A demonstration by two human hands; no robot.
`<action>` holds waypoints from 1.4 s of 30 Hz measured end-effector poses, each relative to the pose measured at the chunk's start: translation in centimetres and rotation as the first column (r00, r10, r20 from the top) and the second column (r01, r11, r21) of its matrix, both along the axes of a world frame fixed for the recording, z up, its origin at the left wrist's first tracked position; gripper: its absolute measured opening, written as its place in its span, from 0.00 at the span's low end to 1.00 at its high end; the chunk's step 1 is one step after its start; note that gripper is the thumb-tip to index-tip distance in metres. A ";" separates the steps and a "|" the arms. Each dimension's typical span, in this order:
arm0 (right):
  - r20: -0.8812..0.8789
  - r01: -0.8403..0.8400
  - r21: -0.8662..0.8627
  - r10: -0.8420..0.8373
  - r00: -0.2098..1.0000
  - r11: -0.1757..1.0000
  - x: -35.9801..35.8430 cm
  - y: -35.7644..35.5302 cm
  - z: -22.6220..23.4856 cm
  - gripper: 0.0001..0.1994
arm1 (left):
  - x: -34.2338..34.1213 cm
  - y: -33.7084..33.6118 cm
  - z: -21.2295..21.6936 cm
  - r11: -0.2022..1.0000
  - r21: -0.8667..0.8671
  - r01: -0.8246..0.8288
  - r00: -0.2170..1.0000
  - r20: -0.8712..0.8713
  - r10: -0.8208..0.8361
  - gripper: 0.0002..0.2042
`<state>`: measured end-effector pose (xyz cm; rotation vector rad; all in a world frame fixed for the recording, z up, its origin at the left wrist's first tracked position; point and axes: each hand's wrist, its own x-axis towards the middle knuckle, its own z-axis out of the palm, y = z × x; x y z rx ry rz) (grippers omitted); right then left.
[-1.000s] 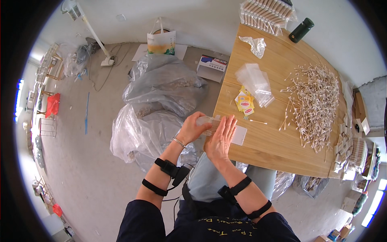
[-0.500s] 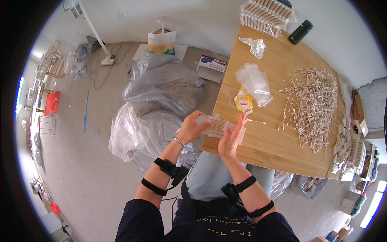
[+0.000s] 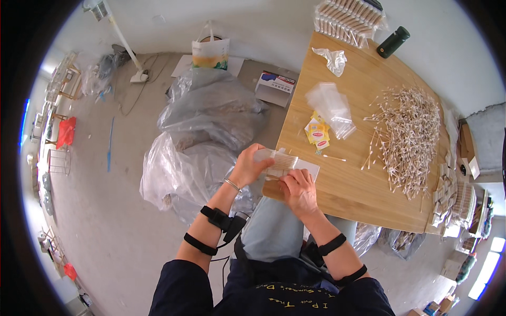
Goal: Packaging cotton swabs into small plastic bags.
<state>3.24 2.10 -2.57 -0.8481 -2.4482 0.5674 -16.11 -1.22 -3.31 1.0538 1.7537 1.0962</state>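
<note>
Over the table's near left corner, my left hand point(image 3: 250, 167) grips one end of a clear plastic bag of cotton swabs point(image 3: 285, 161). The swabs lie side by side inside it. My right hand point(image 3: 300, 194) is closed at the bag's other end, fingers bent down onto its edge; the fingertips are partly hidden. A pale flat flap point(image 3: 312, 170) sticks out beyond those fingers. Just past the hands, a single cotton swab point(image 3: 334, 158) lies on the wooden table point(image 3: 363, 197), near small yellow-and-white packets point(image 3: 318, 131) and a stack of empty clear bags point(image 3: 332, 108).
A big heap of loose cotton swabs point(image 3: 411, 139) covers the table's right side. Packed swab bundles point(image 3: 348, 21), a dark green bottle point(image 3: 393, 42) and crumpled plastic point(image 3: 332, 60) stand farther back. Large filled plastic sacks point(image 3: 211, 113) sit on the floor at the table's left.
My right hand has turned and its raised, spread fingers have come down and curled onto the bag's end. My left hand keeps its hold almost in place.
</note>
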 end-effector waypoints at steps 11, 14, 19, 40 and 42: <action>-0.147 0.022 -0.736 -0.192 0.970 0.677 1.8 1.3 1.2 0.02 | 0.5 -0.8 0.6 0.969 0.230 -0.086 0.849 -0.493 0.192 0.17; -0.176 -0.057 -0.925 -0.290 0.941 0.376 2.2 1.9 2.0 0.04 | 0.9 -0.7 3.4 0.937 0.343 0.061 0.616 -0.752 0.235 0.15; -0.247 -0.178 -0.960 -0.354 0.902 0.215 2.1 1.3 3.6 0.05 | 3.9 -1.6 5.3 0.971 0.163 0.176 0.979 -0.132 -0.155 0.12; -0.236 -0.013 -0.727 -0.232 0.944 0.687 3.5 -0.5 2.4 0.04 | 6.5 -3.1 4.2 0.996 -0.090 0.026 0.972 0.235 -0.005 0.10; -0.198 0.046 -0.612 -0.209 0.958 0.789 3.9 -0.8 2.1 0.06 | 6.6 -3.6 3.4 0.990 -0.121 -0.071 0.958 0.267 0.101 0.11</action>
